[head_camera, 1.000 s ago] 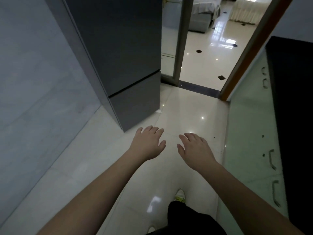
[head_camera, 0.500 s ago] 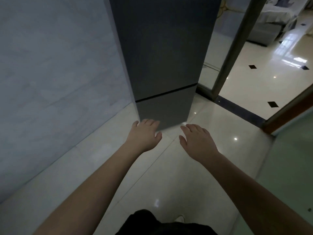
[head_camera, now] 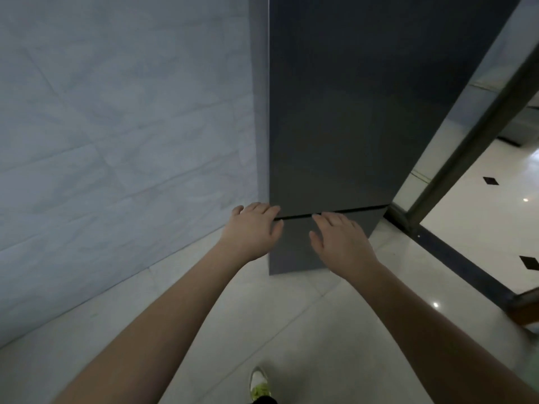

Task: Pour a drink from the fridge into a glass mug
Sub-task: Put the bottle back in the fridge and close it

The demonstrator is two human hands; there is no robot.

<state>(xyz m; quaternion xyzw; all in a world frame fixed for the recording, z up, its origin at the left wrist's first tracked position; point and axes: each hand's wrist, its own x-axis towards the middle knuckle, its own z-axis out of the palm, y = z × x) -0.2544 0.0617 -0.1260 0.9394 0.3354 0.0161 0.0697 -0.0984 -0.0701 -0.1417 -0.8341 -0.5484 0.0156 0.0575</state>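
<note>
A tall dark grey fridge (head_camera: 335, 112) stands straight ahead, both doors closed, with a thin seam between the upper door and the lower drawer. My left hand (head_camera: 252, 231) reaches out with relaxed fingers, fingertips at the fridge's left front corner by the seam. My right hand (head_camera: 341, 240) is held out in front of the lower drawer, fingers straight, tips at the seam. Neither hand holds anything. No drink or glass mug is in view.
A grey marble-tiled wall (head_camera: 116, 141) runs along the left up to the fridge. A dark sliding-door frame (head_camera: 466, 147) and floor track (head_camera: 455, 258) lie to the right, with a glossy white floor (head_camera: 481, 217) beyond. My shoe (head_camera: 259, 386) is on the pale floor tiles.
I have turned left and stepped closer to the fridge, which now fills the centre. Both hands have moved forward from mid-air to the seam between its doors.
</note>
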